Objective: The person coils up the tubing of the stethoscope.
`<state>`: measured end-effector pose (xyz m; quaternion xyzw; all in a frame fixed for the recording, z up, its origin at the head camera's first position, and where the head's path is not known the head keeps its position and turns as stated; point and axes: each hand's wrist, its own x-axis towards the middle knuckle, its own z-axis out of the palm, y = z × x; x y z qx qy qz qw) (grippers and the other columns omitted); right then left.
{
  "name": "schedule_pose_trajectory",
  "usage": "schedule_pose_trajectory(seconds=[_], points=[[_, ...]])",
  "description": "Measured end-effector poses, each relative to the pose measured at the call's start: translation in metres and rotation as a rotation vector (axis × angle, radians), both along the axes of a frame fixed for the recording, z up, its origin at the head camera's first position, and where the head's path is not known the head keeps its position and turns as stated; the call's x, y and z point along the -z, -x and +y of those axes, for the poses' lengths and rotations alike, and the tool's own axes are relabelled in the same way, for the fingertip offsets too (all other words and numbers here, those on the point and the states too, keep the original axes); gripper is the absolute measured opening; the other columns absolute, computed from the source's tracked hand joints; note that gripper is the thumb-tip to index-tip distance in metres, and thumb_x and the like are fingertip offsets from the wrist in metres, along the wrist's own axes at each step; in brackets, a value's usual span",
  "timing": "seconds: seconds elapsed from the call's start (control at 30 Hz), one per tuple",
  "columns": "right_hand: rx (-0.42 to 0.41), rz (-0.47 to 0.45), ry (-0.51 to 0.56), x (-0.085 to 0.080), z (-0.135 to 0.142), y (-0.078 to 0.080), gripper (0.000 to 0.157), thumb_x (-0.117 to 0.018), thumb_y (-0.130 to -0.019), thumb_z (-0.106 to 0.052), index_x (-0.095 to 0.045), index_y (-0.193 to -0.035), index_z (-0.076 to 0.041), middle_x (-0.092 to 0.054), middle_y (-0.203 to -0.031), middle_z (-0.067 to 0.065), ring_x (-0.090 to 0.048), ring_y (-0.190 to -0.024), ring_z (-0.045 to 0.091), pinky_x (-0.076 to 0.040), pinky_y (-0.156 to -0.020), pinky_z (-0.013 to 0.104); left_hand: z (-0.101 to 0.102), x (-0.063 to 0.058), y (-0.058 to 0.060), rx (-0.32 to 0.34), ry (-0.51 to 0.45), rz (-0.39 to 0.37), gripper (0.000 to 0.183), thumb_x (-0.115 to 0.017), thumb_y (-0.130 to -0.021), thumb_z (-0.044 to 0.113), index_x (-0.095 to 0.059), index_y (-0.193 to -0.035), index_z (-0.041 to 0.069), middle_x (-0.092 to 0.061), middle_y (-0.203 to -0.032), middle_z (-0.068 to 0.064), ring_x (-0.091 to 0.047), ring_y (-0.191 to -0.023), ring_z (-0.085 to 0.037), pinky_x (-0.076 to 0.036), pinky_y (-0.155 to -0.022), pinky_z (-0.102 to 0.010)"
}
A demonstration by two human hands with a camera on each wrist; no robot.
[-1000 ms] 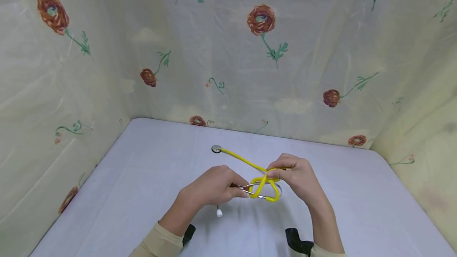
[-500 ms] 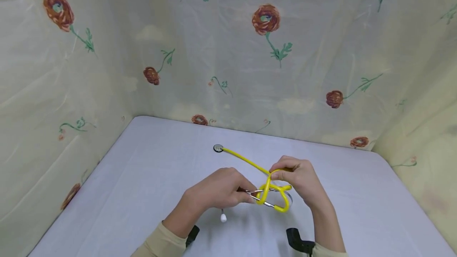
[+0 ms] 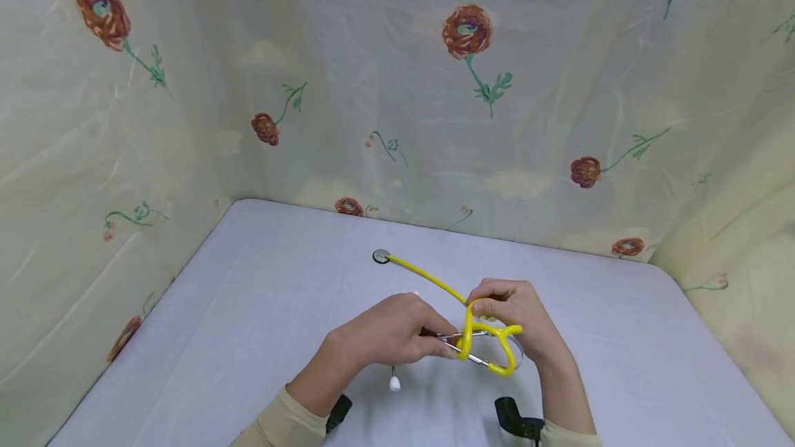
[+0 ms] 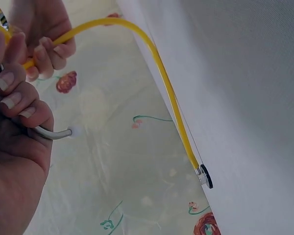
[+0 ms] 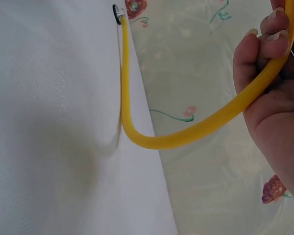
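Observation:
A stethoscope with yellow tubing (image 3: 428, 277) is held above the table by both hands. Its metal ear tubes are gripped in my left hand (image 3: 388, 333), and one white ear tip (image 3: 395, 383) pokes out below the palm. My right hand (image 3: 518, 316) pinches the tubing between thumb and fingers, just right of the left hand. Between the hands, the tubing loops across the ear tubes, with its forked part (image 3: 508, 350) under the right fingers. The chest piece (image 3: 381, 256) rests on the table farther back. In the right wrist view, tubing (image 5: 201, 131) curves from the right palm down to the table.
The white table (image 3: 279, 261) is bordered by a pale curtain (image 3: 385, 74) with printed flowers at the back and sides. Black wrist mounts (image 3: 518, 421) sit at both forearms, low over the table's near part.
Both hands have shifted slightly right and down in the head view. The forked yellow part has moved lower and right, out from the right fingers. The chest piece stays on the table.

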<state>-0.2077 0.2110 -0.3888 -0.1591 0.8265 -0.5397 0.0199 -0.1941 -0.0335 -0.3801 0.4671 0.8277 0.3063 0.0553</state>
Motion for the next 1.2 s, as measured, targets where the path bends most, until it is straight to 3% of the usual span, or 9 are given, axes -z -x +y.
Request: schedule_pose_trajectory(seconds=[0.23, 0.33, 0.47, 0.67, 0.9, 1.2], points=[[-0.009, -0.129, 0.0, 0.0, -0.01, -0.001, 0.028, -0.07, -0.093, -0.022, -0.073, -0.097, 0.005, -0.072, -0.08, -0.005, -0.066, -0.08, 0.016, -0.055, -0.075, 0.03, -0.003, -0.002, 0.0, -0.034, -0.031, 0.015, 0.013, -0.07, -0.092, 0.033, -0.077, -0.102, 0.027, -0.064, -0.071, 0.021, -0.043, -0.056, 0.004, -0.038, -0.056, -0.014], [-0.07, -0.14, 0.002, 0.0, -0.014, 0.0, 0.03, -0.067, -0.095, -0.023, -0.073, -0.098, 0.006, -0.072, -0.081, -0.005, -0.064, -0.079, 0.014, -0.054, -0.075, 0.028, -0.005, -0.002, 0.0, -0.065, -0.06, 0.033, 0.011, -0.07, -0.092, 0.033, -0.077, -0.099, 0.027, -0.067, -0.077, 0.02, -0.045, -0.058, 0.004, -0.04, -0.058, -0.013], [-0.135, -0.117, 0.027, -0.001, -0.019, -0.001, 0.026, -0.062, -0.096, -0.015, -0.071, -0.102, 0.008, -0.075, -0.087, -0.001, -0.065, -0.082, 0.015, -0.053, -0.079, 0.03, -0.009, -0.003, 0.002, -0.142, -0.099, 0.045, 0.011, -0.07, -0.093, 0.033, -0.076, -0.1, 0.027, -0.069, -0.08, 0.017, -0.049, -0.061, 0.003, -0.042, -0.059, -0.014], [-0.051, -0.187, -0.043, 0.0, -0.026, 0.0, 0.033, -0.064, -0.096, -0.025, -0.071, -0.112, 0.003, -0.072, -0.089, 0.013, -0.065, -0.078, 0.018, -0.054, -0.076, 0.03, -0.016, -0.006, 0.005, -0.299, -0.083, 0.017, 0.019, -0.07, -0.092, 0.037, -0.077, -0.107, 0.027, -0.072, -0.087, 0.018, -0.055, -0.066, 0.001, -0.045, -0.063, -0.018], [-0.115, -0.153, -0.118, 0.0, -0.027, -0.001, 0.026, -0.063, -0.096, -0.017, -0.071, -0.11, 0.003, -0.067, -0.079, 0.012, -0.06, -0.073, 0.019, -0.049, -0.077, 0.036, -0.025, -0.006, 0.009, -0.398, -0.126, 0.036, 0.011, -0.071, -0.092, 0.034, -0.076, -0.098, 0.028, -0.069, -0.085, 0.018, -0.053, -0.069, -0.005, -0.043, -0.06, -0.021], [-0.155, -0.144, -0.146, -0.007, -0.032, -0.004, 0.03, -0.062, -0.098, -0.017, -0.069, -0.118, 0.003, -0.068, -0.088, 0.012, -0.061, -0.076, 0.02, -0.054, -0.069, 0.032, -0.028, -0.006, 0.013, -0.503, -0.133, 0.067, 0.014, -0.073, -0.09, 0.033, -0.077, -0.1, 0.024, -0.07, -0.082, 0.014, -0.051, -0.068, -0.007, -0.041, -0.058, -0.021]])
